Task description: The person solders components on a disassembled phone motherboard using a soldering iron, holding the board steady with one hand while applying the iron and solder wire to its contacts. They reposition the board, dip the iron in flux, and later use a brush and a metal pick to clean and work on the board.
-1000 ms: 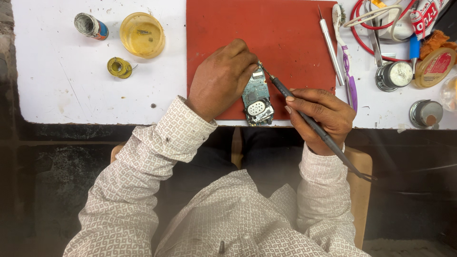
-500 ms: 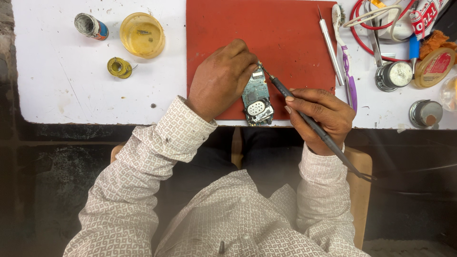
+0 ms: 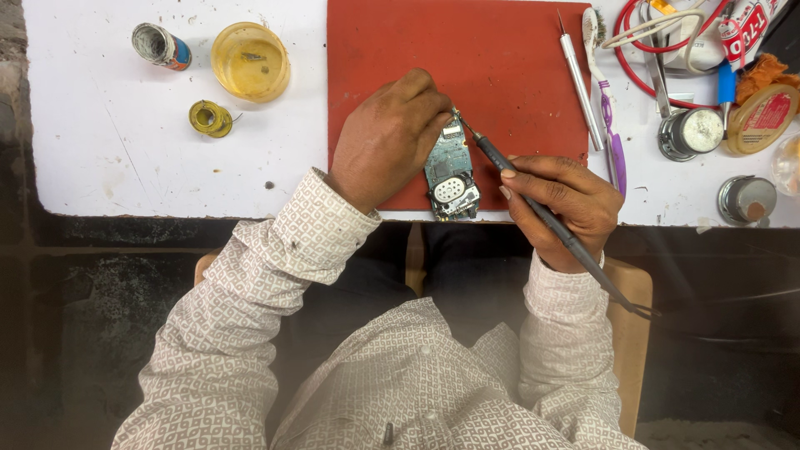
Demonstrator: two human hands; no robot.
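A small green circuit board (image 3: 451, 169) lies on the red mat (image 3: 500, 67) at the table's near edge. My left hand (image 3: 390, 137) rests on the mat and grips the board's left side. My right hand (image 3: 560, 204) holds a dark soldering iron (image 3: 533, 200) like a pen. Its tip touches the board's top right corner. The iron's cord trails off past my right wrist.
On the white table (image 3: 117, 150) stand a yellow dish (image 3: 250, 60), a solder spool (image 3: 210, 117) and a small roll (image 3: 161, 45) at the left. At the right lie a metal probe (image 3: 579, 79), a toothbrush (image 3: 607, 100), red cable (image 3: 642, 71), round tins (image 3: 690, 132) and tape.
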